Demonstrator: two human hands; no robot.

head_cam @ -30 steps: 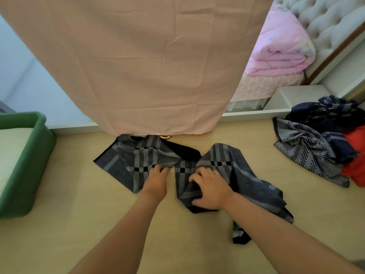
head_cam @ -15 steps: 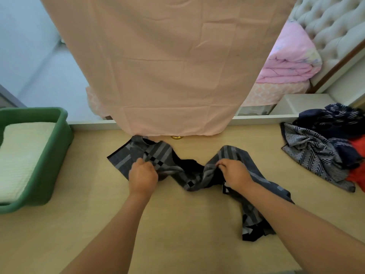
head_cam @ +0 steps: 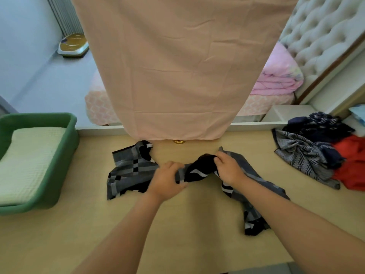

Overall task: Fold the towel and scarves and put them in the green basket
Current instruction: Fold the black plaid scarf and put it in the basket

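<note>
Hands pinch the grey checked scarf [head_cam: 134, 171] bunched on the worktop [head_cam: 177, 224]: left hand [head_cam: 166, 179] and right hand [head_cam: 229, 169] each grip its middle.

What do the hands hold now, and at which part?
The grey checked scarf: the left hand and the right hand each have their grip on its bunched middle.

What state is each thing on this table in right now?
Grey checked scarf: unfolded, bunched in the middle, gripped by both hands.
Left hand: grips the scarf.
Right hand: grips the scarf.
Green basket: upright, partly filled.
Pale towel: folded, lying in the basket.
Pile of scarves: crumpled, unfolded, untouched.
</note>
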